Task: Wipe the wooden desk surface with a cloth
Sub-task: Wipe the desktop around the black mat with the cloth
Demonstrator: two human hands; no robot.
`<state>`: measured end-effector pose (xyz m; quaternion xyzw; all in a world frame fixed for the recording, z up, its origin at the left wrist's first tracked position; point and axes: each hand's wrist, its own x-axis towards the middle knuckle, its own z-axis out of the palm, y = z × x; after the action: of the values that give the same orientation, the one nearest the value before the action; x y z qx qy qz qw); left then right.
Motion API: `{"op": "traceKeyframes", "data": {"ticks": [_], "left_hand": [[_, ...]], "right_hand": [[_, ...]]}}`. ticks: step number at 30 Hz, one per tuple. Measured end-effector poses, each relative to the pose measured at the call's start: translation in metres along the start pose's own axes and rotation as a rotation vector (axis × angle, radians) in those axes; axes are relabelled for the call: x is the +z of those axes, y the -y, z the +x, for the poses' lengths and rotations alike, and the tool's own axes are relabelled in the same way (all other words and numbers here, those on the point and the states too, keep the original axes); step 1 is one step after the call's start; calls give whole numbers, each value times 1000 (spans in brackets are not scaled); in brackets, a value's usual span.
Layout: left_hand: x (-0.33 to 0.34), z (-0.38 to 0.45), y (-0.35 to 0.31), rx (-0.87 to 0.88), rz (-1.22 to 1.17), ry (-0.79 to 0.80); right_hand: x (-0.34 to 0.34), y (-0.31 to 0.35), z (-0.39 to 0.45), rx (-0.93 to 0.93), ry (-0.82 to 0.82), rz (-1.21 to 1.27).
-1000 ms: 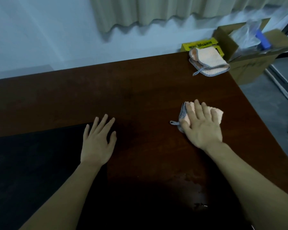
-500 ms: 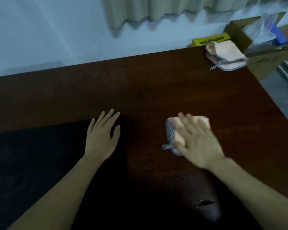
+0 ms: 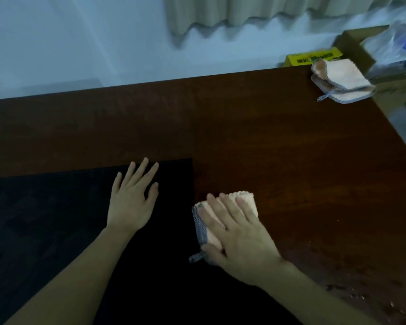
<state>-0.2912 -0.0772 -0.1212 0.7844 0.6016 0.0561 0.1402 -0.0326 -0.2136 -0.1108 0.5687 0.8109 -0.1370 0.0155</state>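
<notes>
The right hand is laid palm down on a folded peach cloth, the fingers extended and pressed flat on it, the thumb set against its grey-trimmed near edge; the cloth is not clenched. The cloth is pressed onto the wooden desk at the right edge of a black mat. The left hand is rested flat on the mat, fingers straight and slightly spread, with nothing held. Both forearms are extended from the near edge. Two cloths are counted: the second cloth is folded at the desk's far right corner. Beyond it, one yellow box and one cardboard box are seen.
</notes>
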Motion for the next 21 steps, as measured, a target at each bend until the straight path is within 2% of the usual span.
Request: {"op": "traceKeyframes", "data": {"ticks": [3, 7, 9, 11, 13, 17, 19, 21], "left_hand": [[-1, 1, -1, 2, -6, 13], [-3, 2, -1, 5, -8, 22], [-2, 2, 0, 5, -14, 20], [-1, 3, 0, -2, -15, 14], [-1, 2, -1, -4, -10, 14], [-2, 0, -2, -9, -5, -1], [0, -1, -2, -1, 2, -14], [-1, -1, -2, 2, 5, -13]], "right_hand": [[-5, -39, 9, -10, 26, -22], [-27, -97, 59, 294, -10, -65], [-37, -102, 84, 418, -10, -38], [-42, -87, 102, 454, 13, -13], [-38, -57, 104, 375, 60, -43], [-27, 2, 67, 7, 187, -11], [-22, 8, 44, -153, 166, 6], [-20, -11, 40, -213, 140, 22]]}}
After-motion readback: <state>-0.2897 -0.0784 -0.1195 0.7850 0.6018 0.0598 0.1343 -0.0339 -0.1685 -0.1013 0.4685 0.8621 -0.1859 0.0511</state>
